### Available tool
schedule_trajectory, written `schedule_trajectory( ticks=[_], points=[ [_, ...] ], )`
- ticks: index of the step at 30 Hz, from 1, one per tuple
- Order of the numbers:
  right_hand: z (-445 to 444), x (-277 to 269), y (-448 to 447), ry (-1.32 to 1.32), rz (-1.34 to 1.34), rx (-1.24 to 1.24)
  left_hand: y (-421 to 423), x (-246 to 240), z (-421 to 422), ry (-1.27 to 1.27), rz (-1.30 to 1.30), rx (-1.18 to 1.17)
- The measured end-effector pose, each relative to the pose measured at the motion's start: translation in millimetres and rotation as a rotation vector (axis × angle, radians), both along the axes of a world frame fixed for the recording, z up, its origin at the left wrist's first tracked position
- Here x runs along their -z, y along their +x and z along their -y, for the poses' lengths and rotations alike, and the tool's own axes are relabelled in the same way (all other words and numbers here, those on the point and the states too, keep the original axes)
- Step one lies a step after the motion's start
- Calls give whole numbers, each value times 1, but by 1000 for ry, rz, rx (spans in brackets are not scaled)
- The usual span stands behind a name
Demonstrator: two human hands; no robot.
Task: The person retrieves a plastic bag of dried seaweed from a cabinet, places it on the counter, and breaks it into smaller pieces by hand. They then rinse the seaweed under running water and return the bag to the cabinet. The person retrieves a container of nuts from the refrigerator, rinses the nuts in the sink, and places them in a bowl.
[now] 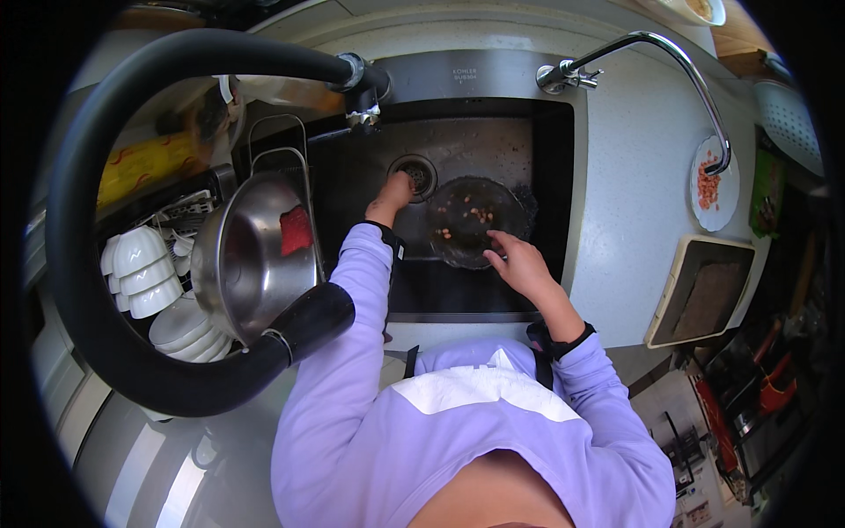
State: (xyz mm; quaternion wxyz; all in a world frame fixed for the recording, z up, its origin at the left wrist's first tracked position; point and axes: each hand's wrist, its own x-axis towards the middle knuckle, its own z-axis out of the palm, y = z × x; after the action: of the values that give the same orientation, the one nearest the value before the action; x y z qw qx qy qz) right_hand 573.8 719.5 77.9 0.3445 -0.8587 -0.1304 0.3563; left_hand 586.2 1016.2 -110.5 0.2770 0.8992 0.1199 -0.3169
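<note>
My left hand [395, 193] reaches into the dark sink [422, 284], its curled fingers at the edge of the drain strainer [417, 173]. Whether anything is pinched in those fingers is hidden. A round, see-through bowl [455, 244] sits on the sink floor to the right of the drain. Several small pinkish-tan food pieces [480, 215] lie scattered in it. Over the bowl's near right rim is my right hand [525, 264], thumb and fingers apart, nothing visible between them. Contact with the rim is unclear.
A black hose faucet [56, 218] arches over the left side. Below it are a steel basin [247, 264] with a red cloth [296, 231] and stacked white bowls [142, 264]. Right: a chrome tap [680, 53], a plate [700, 158] of pinkish pieces, a framed board [703, 290].
</note>
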Motion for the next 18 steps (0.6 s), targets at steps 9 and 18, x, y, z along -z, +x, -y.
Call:
schedule_trajectory(
  ticks=[9, 18],
  points=[
    [1, 25, 4, -78, -10, -11, -12, -87, 53, -225, 126, -170],
    [2, 50, -11, -131, -68, -56, -36, -99, 81, -759, -203, -659]
  ],
)
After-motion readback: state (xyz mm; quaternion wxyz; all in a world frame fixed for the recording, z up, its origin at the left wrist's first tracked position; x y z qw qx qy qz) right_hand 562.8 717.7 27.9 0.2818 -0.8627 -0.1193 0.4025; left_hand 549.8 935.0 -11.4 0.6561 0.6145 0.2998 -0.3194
